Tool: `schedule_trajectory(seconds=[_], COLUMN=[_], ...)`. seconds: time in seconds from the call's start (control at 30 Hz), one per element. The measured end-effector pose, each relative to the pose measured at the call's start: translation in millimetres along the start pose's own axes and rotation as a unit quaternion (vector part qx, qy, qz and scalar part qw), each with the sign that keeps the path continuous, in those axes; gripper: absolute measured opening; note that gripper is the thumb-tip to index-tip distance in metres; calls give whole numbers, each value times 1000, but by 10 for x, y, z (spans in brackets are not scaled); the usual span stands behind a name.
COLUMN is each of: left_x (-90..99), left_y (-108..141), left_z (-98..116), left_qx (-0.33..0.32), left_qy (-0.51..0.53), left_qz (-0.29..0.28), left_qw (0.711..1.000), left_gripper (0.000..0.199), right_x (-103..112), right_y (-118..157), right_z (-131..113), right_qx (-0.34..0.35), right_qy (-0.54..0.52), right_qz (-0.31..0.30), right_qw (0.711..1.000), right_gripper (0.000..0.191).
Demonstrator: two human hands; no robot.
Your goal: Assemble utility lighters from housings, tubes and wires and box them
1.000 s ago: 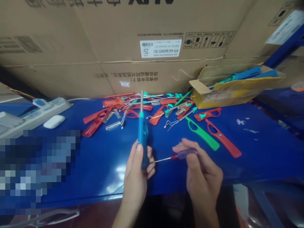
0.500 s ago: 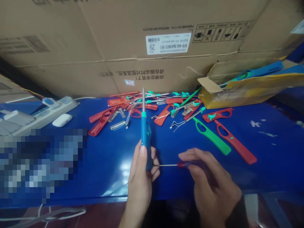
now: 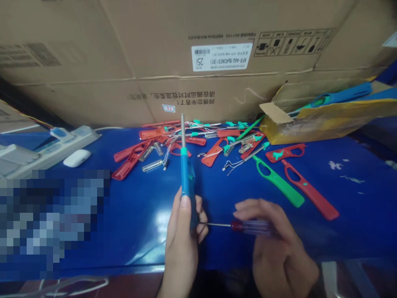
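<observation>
Upright in my left hand (image 3: pixel 182 236) is a blue long-nosed gas lighter (image 3: pixel 187 178) with a metal tube and a green collar. My thumb lies along its near side, and the fingers wrap behind it. My right hand (image 3: pixel 279 244) loosely holds a screwdriver (image 3: pixel 249 227) with a clear purple handle and a red neck. Its thin shaft lies level, and the tip meets the right side of the lighter's lower handle. My left fingers partly hide that contact spot. The right fingers curve over the handle, whose back end lies against the palm.
Red lighter shells (image 3: pixel 132 159), clear fuel tanks (image 3: pixel 152 165) and wired metal tubes lie piled at the back. A green shell (image 3: pixel 279 182) and a red shell (image 3: pixel 310 190) lie right. Behind stand a carton (image 3: pixel 124 49) and a yellow box (image 3: pixel 310 128) of blue lighters. A power strip (image 3: pixel 68 145) lies left.
The lighter has tilted slightly left, and the screwdriver has dropped a little in view. My right fingers have loosened, showing more of the handle.
</observation>
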State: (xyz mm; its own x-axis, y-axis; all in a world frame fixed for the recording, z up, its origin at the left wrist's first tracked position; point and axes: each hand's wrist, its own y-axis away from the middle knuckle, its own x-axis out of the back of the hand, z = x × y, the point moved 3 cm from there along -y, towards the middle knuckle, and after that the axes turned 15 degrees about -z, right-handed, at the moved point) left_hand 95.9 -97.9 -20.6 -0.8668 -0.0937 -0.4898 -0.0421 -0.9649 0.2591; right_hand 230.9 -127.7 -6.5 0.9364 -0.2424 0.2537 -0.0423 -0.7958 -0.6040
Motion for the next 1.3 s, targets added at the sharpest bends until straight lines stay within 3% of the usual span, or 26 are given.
schedule_trajectory(seconds=[0.17, 0.33, 0.5, 0.7, 0.87, 1.0, 1.17, 1.3], left_x=[19, 24, 26, 41, 22, 16, 16, 15], left_y=[-2, -6, -3, -9, -4, 1, 1, 1], left_z=[-10, -17, -28, -36, -28, -25, -34, -36], left_qx=[22, 17, 4, 7, -7, -9, -12, -15], left_qy=[12, 13, 15, 11, 10, 10, 16, 17], left_qz=[14, 12, 14, 5, 8, 2, 7, 8], left_qw=[1000, 1000, 1000, 1000, 1000, 1000, 1000, 1000], left_gripper=[43, 45, 44, 41, 40, 40, 37, 38], right_x=[-10, 43, 16, 54, 44, 81, 81, 27], right_y=[17, -20, -9, -10, 23, 26, 19, 63], right_z=[37, -4, 13, 13, 45, 125, 85, 4], right_qx=[-24, 5, -55, 12, -79, -71, -26, -81], right_qy=[10, 64, 34, 8, -16, -74, -51, -46], right_qz=[-31, -10, -12, -5, -37, -28, -9, -37], right_qw=[999, 998, 998, 1000, 996, 994, 998, 995], right_gripper=[47, 31, 44, 41, 45, 30, 16, 31])
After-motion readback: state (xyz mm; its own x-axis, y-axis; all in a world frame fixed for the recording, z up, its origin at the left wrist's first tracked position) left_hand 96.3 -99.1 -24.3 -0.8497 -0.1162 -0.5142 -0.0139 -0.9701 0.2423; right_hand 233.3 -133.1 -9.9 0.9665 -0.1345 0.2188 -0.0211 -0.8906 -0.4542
